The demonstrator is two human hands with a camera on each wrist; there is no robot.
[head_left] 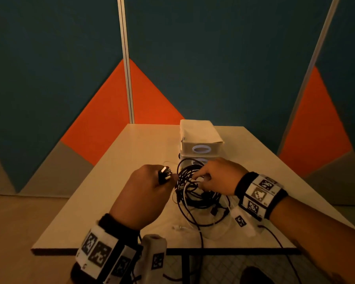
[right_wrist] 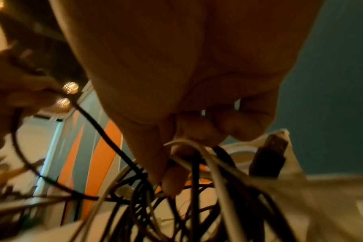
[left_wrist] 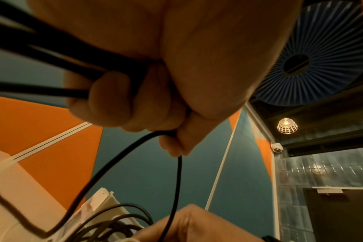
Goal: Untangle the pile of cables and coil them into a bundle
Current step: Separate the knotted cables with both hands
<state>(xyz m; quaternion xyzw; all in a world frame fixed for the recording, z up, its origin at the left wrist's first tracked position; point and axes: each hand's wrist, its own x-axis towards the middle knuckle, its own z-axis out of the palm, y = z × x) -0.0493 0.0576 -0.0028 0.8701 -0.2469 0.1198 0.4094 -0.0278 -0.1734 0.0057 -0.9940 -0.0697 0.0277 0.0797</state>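
A tangled pile of black and white cables (head_left: 197,193) lies mid-table. My left hand (head_left: 162,179) hovers at the pile's left edge and grips a black plug (head_left: 164,174) whose metal prongs point up. In the left wrist view that hand (left_wrist: 155,114) is a fist round black cable (left_wrist: 122,163), which hangs down toward the pile. My right hand (head_left: 197,177) reaches into the top of the tangle. Its thumb and fingers (right_wrist: 197,131) pinch a loop of white cable (right_wrist: 209,157) among the black strands. A black USB plug (right_wrist: 267,157) sticks up beside them.
Two stacked white boxes (head_left: 201,138) with oval handles stand just behind the pile. The beige table (head_left: 131,148) ends in a dark front edge near my wrists. A thin white cable end (head_left: 178,228) lies near that edge. Teal and orange wall panels surround the table.
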